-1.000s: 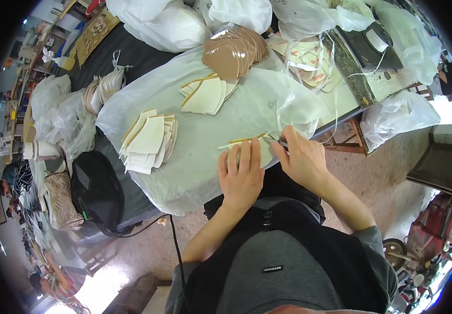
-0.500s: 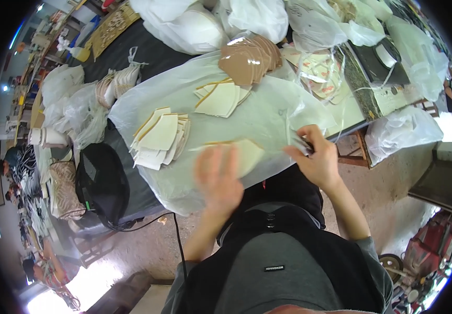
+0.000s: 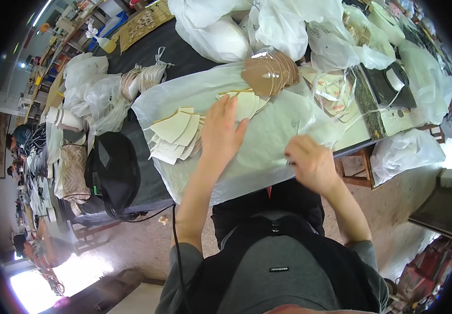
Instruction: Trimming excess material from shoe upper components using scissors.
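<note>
My left hand (image 3: 221,133) is stretched out with its fingers extended over a small fan of cream-white curved panels (image 3: 246,104) with brownish edges. Its fingertips are at the left side of that fan; whether they touch it, I cannot tell. Left of the hand lies a bigger pile of the same cream panels (image 3: 176,135), loosely fanned. My right hand (image 3: 312,163) is closed above the front right of a translucent plastic sheet (image 3: 268,149). A small dark thing shows at its fingers, too hidden to name.
Glossy brown panels (image 3: 270,73) are stacked at the sheet's far edge. White plastic bags (image 3: 281,26) crowd behind. A black bag (image 3: 115,167) and bundled pieces (image 3: 144,78) lie to the left. A white ribbon roll (image 3: 394,79) sits far right. A black cable (image 3: 177,261) hangs by my left arm.
My left hand has moved away from me, from a single cream panel near the front to the farther fan. That panel no longer lies at the front. The left pile looks more spread. The view has shifted.
</note>
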`<state>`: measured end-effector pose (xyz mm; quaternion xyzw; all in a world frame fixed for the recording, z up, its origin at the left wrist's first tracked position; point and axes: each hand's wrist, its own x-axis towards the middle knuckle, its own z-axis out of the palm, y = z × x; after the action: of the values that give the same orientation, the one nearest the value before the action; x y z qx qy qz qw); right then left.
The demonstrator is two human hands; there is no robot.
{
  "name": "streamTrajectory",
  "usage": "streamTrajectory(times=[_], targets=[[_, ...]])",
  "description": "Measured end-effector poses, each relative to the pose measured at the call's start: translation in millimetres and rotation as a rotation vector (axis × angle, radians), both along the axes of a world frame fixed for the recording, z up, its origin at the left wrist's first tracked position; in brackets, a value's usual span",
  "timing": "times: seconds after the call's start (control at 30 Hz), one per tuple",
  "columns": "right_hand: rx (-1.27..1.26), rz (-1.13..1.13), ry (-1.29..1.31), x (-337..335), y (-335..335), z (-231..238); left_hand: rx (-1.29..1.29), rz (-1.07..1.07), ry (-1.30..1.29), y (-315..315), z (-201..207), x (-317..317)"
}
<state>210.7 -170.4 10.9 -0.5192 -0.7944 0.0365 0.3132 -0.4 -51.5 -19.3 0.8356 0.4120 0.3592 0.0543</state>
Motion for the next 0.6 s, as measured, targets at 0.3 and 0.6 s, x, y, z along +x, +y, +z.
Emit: streamTrajectory(times=[0.3,0.6], targets=[[-0.627,0.673,0.635,-10,-24,36,-0.263,0.036,0.298,20,6,4],[-1.206,0.344,1.225,-1,-19,22,-0.281,0.050,0.227,27,-2,3]])
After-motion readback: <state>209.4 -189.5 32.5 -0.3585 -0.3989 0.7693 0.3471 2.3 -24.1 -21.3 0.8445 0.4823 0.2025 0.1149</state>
